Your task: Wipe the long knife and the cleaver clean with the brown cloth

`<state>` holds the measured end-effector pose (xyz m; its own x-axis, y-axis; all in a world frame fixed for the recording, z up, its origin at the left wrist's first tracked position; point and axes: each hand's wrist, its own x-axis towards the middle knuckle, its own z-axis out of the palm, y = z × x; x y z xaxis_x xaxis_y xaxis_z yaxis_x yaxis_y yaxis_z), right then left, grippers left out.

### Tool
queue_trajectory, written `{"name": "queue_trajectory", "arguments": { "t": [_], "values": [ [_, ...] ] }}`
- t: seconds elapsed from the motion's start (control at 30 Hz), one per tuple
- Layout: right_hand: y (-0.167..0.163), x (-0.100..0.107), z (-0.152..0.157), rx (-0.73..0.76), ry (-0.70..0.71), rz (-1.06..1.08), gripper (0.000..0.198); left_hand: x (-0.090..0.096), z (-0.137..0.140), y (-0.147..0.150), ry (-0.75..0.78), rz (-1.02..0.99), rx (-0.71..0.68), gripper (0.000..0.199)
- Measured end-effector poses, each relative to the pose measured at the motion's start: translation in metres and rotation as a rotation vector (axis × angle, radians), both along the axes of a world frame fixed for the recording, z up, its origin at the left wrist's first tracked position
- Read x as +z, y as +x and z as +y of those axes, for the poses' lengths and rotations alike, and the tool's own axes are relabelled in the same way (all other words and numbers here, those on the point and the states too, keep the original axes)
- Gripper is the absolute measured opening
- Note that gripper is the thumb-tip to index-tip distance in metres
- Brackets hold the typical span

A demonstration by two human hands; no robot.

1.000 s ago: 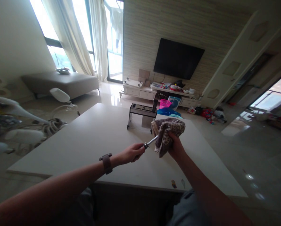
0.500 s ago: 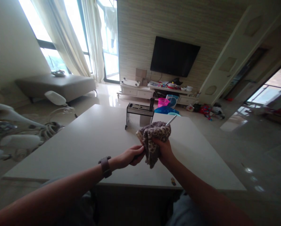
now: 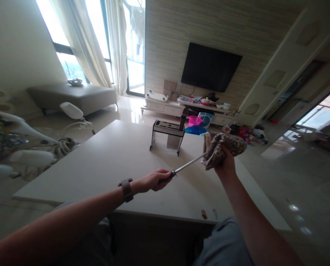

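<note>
My left hand [image 3: 156, 180], with a dark wristband, is closed around the dark handle of a honing steel [image 3: 189, 163]. The thin grey rod points up and to the right, with a small guard at the handle. Its far end disappears into a folded brown patterned towel [image 3: 219, 151]. My right hand [image 3: 226, 162] grips that towel around the tip, over the right side of the table. Just beyond the rod stands a knife block [image 3: 169, 128] with a clear front. One black handle [image 3: 183, 121] sticks up from its right end.
The white table [image 3: 98, 173] spans the foreground. Small stickers or marks [image 3: 203, 214] lie near its front edge. Past the far edge are a pink basket [image 3: 195, 120] and a low TV cabinet [image 3: 159, 107]. White lamp arms [image 3: 32, 157] stand at left.
My right hand has slid the towel up and right along the rod, baring most of it and the guard. My left hand stays almost in place. The view has shifted slightly.
</note>
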<state>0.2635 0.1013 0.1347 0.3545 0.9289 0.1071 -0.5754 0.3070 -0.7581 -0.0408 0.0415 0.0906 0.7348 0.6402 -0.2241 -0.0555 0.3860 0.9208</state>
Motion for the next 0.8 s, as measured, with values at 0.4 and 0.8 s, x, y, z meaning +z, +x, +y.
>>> {"name": "queue_trajectory", "arguments": {
  "t": [0.4, 0.8],
  "values": [
    [-0.044, -0.011, -0.032, 0.307, -0.168, -0.06, 0.046, 0.0, 0.005, 0.003, -0.004, -0.194, 0.151, 0.04],
    [-0.118, -0.043, -0.066, 0.221, -0.194, -0.277, 0.045, -0.02, -0.008, 0.013, 0.039, -0.147, 0.199, 0.042]
  ]
}}
